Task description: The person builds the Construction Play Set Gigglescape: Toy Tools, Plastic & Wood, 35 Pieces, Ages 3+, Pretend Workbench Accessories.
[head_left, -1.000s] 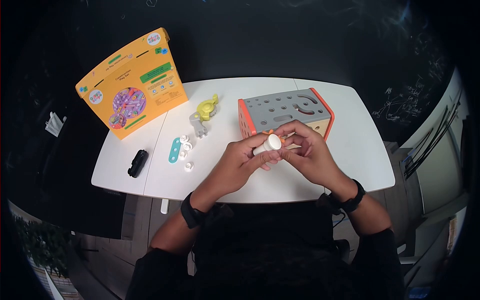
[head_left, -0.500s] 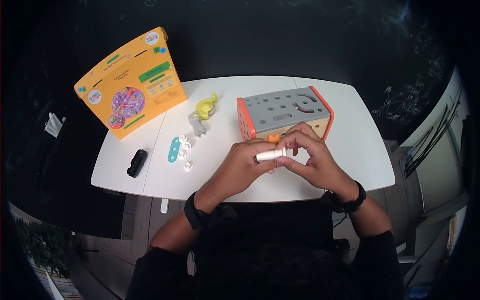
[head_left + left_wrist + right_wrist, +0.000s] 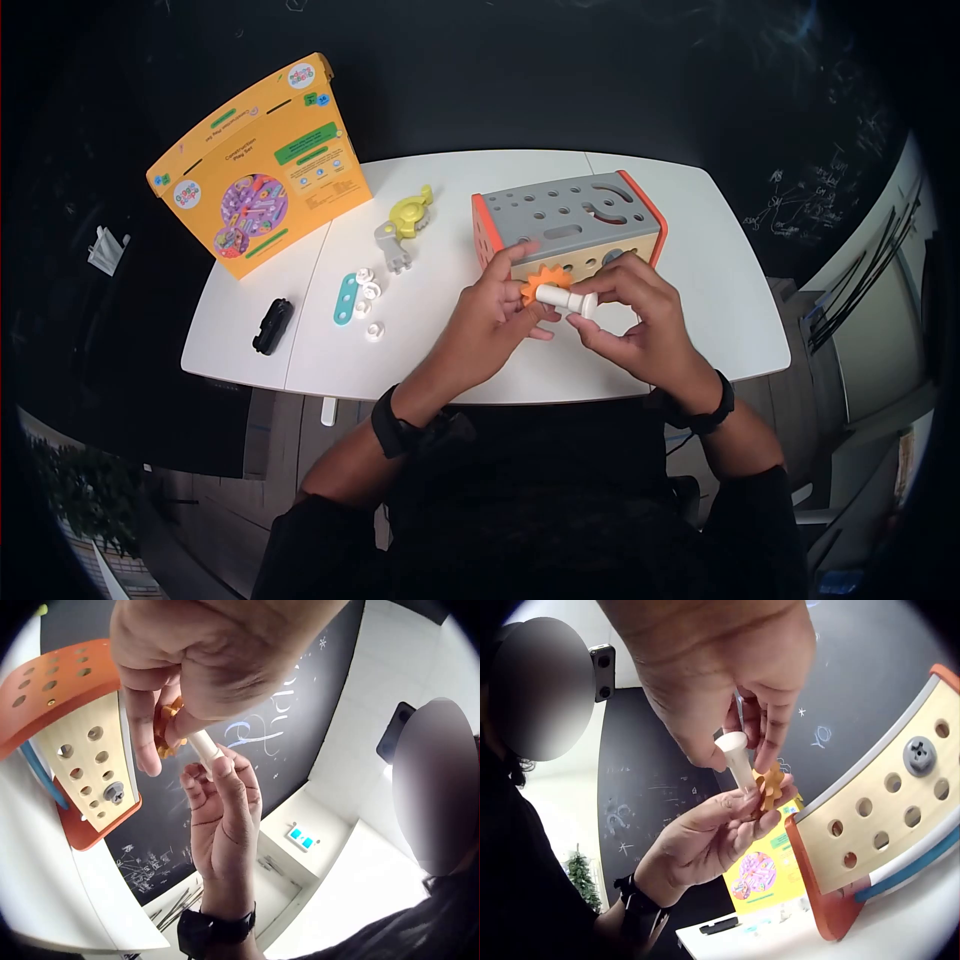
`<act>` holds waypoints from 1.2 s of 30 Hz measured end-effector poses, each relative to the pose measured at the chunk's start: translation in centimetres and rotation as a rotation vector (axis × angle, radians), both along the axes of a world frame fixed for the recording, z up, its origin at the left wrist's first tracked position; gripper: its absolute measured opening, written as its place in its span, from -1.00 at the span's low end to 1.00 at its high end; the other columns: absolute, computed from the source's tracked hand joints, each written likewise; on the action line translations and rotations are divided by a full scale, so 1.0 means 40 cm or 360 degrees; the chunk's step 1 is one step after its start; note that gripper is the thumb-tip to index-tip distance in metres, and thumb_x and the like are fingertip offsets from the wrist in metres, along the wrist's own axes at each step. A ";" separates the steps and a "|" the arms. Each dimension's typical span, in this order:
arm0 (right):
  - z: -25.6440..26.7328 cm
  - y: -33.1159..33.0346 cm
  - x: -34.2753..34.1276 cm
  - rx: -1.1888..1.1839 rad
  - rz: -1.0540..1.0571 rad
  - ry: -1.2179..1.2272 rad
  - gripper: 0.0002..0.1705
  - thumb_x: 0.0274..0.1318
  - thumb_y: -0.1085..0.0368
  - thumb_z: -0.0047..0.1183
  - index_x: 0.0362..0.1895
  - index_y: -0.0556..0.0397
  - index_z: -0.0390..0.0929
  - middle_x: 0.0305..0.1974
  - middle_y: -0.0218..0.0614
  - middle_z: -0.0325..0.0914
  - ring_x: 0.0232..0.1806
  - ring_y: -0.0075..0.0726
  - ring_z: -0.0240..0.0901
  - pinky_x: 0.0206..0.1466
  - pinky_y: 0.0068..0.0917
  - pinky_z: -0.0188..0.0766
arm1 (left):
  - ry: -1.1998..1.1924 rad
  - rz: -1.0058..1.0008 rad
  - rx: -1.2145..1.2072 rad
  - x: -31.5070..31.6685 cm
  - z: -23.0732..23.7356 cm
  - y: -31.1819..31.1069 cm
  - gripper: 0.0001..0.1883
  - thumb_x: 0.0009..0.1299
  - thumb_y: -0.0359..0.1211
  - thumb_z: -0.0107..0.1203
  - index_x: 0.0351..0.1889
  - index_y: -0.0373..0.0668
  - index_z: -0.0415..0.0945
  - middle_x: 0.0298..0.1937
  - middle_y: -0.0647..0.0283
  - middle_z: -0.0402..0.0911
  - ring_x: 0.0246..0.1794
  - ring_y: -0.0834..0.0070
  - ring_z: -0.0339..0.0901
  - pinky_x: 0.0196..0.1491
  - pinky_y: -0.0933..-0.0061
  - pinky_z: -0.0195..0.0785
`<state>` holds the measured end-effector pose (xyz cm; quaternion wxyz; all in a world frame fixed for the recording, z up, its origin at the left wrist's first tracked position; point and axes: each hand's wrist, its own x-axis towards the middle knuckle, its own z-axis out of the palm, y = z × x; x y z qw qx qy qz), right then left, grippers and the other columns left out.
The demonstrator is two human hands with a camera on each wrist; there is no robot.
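Observation:
In the head view my left hand [image 3: 485,320] holds an orange toy gear [image 3: 541,281] by its edge. My right hand [image 3: 648,312] pinches a white peg [image 3: 556,297] at its wide flat head. The peg's narrow end meets the face of the gear, head pointing right. From the right wrist view, the white shaft [image 3: 740,771] slants down to the orange teeth [image 3: 772,789], with left thumb and fingers around the gear. Both hands are raised in front of a toy workbench [image 3: 565,232] with a grey holed top and orange-red ends.
Left of the hands lie a teal holed strip [image 3: 346,300], several white nuts [image 3: 372,291] and a yellow-and-grey toy piece [image 3: 405,220]. A yellow box [image 3: 270,160] stands at back left, a black object [image 3: 273,326] before it. A grey screw [image 3: 919,756] sits in the workbench's wooden side.
The peg has turned from its head facing up at the camera to lying sideways, head to the right. More of the gear shows now, and the left fingers have spread around it.

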<state>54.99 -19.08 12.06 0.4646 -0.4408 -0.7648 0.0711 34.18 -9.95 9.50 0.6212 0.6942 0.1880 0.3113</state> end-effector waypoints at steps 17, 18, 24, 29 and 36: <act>-0.016 0.007 0.010 -0.0159 -0.0245 0.0077 -0.46 0.07 0.30 0.54 0.10 0.05 0.58 -0.10 -0.29 0.58 -0.09 -0.36 0.59 -0.04 -0.40 0.64 | -0.0109 -0.0307 -0.0312 0.017 -0.023 -0.020 -0.44 0.74 -0.23 -0.03 0.59 -0.31 0.20 0.35 0.00 0.57 0.29 0.33 0.62 0.29 0.17 0.62; -0.025 0.011 0.019 -0.0327 -0.0121 0.0198 -0.48 0.09 0.32 0.52 0.12 0.06 0.58 -0.07 -0.28 0.60 -0.05 -0.35 0.62 0.01 -0.41 0.65 | -0.0106 -0.0317 -0.0279 0.017 -0.026 -0.020 -0.44 0.73 -0.24 -0.01 0.59 -0.31 0.22 0.33 0.01 0.60 0.27 0.34 0.63 0.28 0.20 0.62; -0.030 0.011 0.050 -0.0642 0.0066 0.0379 -0.57 0.20 0.43 0.39 0.16 0.08 0.64 -0.01 -0.24 0.64 0.05 -0.33 0.65 0.13 -0.40 0.71 | 0.0113 -0.0214 0.0092 0.002 0.016 -0.016 -0.55 0.67 -0.32 0.10 0.44 -0.33 0.44 0.14 0.07 0.73 0.12 0.44 0.70 0.15 0.36 0.63; -0.044 0.010 0.066 -0.0676 -0.0101 0.0178 -0.61 0.25 0.47 0.32 0.16 0.10 0.67 -0.03 -0.18 0.62 0.02 -0.25 0.67 0.10 -0.37 0.73 | 0.0367 0.0131 0.0332 -0.031 0.117 0.043 -0.73 0.55 -0.40 0.25 0.13 -0.32 0.70 -0.13 0.22 0.80 -0.04 0.62 0.72 -0.17 0.62 0.49; -0.071 0.035 0.081 -0.0726 -0.0121 0.0058 -0.64 0.32 0.44 0.25 0.19 0.08 0.66 -0.03 -0.16 0.59 -0.01 -0.21 0.66 0.07 -0.34 0.74 | 0.0789 0.0509 0.1044 0.010 0.149 0.244 -0.44 0.48 -0.05 0.31 0.23 -0.33 0.65 0.03 0.02 0.77 0.06 0.26 0.73 0.09 0.28 0.55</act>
